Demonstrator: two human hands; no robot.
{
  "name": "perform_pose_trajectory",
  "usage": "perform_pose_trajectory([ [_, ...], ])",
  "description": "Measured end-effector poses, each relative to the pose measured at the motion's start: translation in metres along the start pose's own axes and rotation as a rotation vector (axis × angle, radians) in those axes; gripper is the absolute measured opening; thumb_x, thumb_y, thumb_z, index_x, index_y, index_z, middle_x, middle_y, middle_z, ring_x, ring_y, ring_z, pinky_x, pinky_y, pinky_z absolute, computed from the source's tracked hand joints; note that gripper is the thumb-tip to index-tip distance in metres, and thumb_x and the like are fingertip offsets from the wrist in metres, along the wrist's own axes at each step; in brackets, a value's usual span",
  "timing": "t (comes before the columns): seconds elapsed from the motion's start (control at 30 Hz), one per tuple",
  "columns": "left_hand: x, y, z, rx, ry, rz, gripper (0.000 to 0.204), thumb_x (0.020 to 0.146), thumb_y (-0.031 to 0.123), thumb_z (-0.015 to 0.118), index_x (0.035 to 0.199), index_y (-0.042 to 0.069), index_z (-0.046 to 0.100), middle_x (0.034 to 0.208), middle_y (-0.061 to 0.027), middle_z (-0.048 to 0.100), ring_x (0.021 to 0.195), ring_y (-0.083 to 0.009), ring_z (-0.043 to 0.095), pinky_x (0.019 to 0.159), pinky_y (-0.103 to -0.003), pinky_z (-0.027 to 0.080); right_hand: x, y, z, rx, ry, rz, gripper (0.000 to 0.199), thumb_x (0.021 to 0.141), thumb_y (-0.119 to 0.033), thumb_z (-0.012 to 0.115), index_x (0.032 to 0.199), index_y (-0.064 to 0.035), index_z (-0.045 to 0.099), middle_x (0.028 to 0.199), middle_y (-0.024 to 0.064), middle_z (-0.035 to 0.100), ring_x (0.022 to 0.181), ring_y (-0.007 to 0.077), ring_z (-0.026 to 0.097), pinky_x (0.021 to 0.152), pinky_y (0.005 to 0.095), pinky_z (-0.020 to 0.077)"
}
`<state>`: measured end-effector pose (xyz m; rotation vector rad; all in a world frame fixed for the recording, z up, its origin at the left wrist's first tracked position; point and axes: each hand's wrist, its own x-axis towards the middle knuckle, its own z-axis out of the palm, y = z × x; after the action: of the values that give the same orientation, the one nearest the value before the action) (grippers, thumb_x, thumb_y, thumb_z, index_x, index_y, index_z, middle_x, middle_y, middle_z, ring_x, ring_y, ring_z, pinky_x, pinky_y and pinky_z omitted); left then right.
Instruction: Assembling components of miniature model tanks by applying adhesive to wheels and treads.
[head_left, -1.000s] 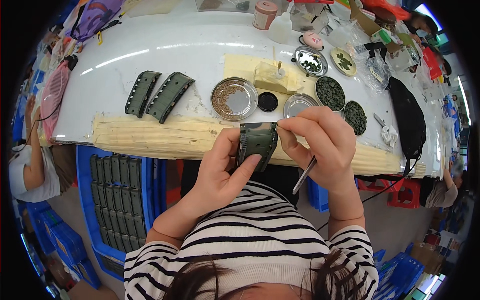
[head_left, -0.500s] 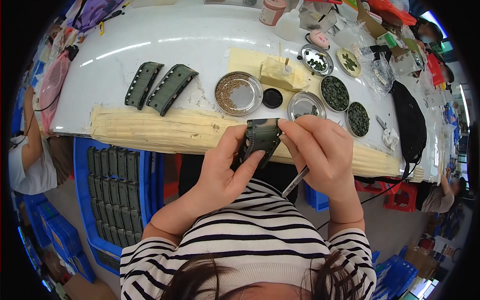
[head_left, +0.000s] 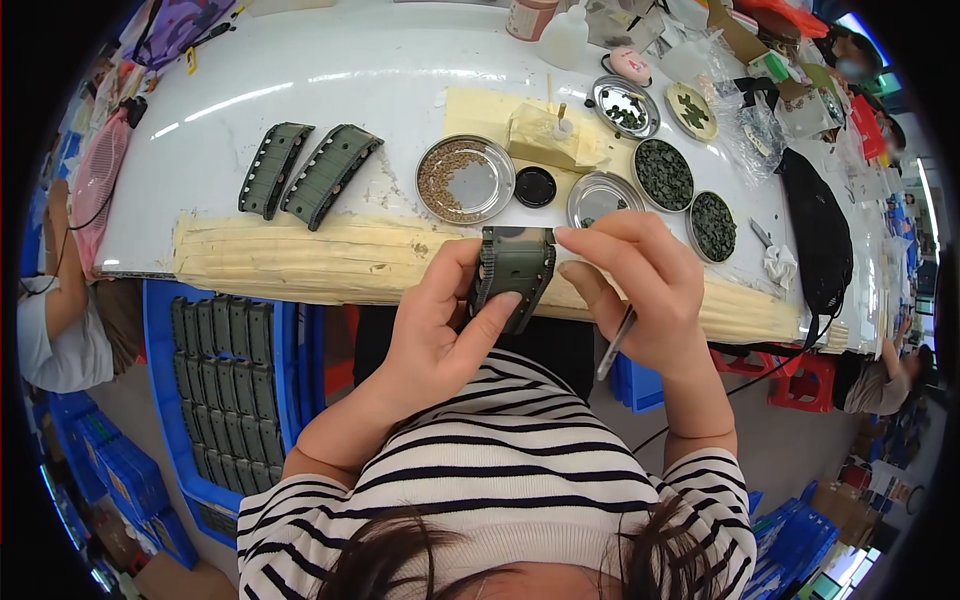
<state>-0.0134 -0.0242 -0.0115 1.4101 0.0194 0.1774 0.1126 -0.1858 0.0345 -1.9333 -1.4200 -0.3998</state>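
The part (head_left: pixel 515 270) held at the frame's centre is olive green with camouflage blotches. Two matching green pieces (head_left: pixel 305 172) lie upper left on the white table (head_left: pixel 300 70). The shirt (head_left: pixel 500 480) is black-and-white striped. A blue crate (head_left: pixel 160 330) sits lower left; the dishes (head_left: pixel 465 180) are silver.

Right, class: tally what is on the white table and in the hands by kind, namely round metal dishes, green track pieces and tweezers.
Round metal dishes: 6
Green track pieces on the table: 2
Green track piece held in the left hand: 1
Tweezers in the right hand: 1
Total: 10
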Motion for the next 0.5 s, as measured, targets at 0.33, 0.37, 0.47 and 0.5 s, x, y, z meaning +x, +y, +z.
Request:
perform_pose_trajectory([
  [0.33, 0.001, 0.003, 0.000, -0.201, 0.025, -0.073, 0.035, 0.094, 0.000, 0.049, 0.127, -0.003, 0.038, 0.113, -0.0126, 0.058, 0.103, -0.0124, 0.056, 0.088, -0.026, 0.047, -0.047, 0.059, -0.080, -0.299, 0.273, 0.635, 0.010, 0.080, -0.003, 0.069, 0.090, -0.0013, 0.067, 0.077, 0.0035, 0.060, 0.061, 0.0109, 0.050, 0.051, 0.0228, 0.0323],
  [0.37, 0.002, 0.004, 0.001, -0.215, 0.010, -0.083, 0.034, 0.095, 0.000, 0.048, 0.127, -0.003, 0.038, 0.115, -0.0144, 0.058, 0.104, -0.0138, 0.057, 0.090, -0.028, 0.048, -0.052, 0.063, -0.085, -0.368, 0.244, 0.655, 0.008, 0.081, -0.004, 0.068, 0.089, -0.0013, 0.067, 0.076, 0.0036, 0.060, 0.062, 0.0114, 0.050, 0.052, 0.0233, 0.0331],
  [0.47, 0.003, 0.005, 0.003, -0.242, -0.002, -0.096, 0.034, 0.095, 0.001, 0.048, 0.127, -0.003, 0.038, 0.115, -0.0155, 0.059, 0.103, -0.0147, 0.058, 0.090, -0.028, 0.048, -0.059, 0.068, -0.091, -0.369, 0.091, 0.674, 0.008, 0.081, -0.006, 0.068, 0.088, -0.0011, 0.067, 0.076, 0.0056, 0.062, 0.063, 0.0147, 0.054, 0.054, 0.0262, 0.0378],
  [0.5, 0.004, 0.006, 0.003, -0.250, -0.004, -0.109, 0.034, 0.095, 0.001, 0.048, 0.127, -0.003, 0.038, 0.115, -0.0157, 0.059, 0.103, -0.0149, 0.058, 0.090, -0.028, 0.048, -0.060, 0.069, -0.092, -0.366, 0.060, 0.674, 0.009, 0.081, -0.005, 0.068, 0.088, -0.0011, 0.067, 0.077, 0.0063, 0.062, 0.064, 0.0159, 0.055, 0.055, 0.0272, 0.0391],
])
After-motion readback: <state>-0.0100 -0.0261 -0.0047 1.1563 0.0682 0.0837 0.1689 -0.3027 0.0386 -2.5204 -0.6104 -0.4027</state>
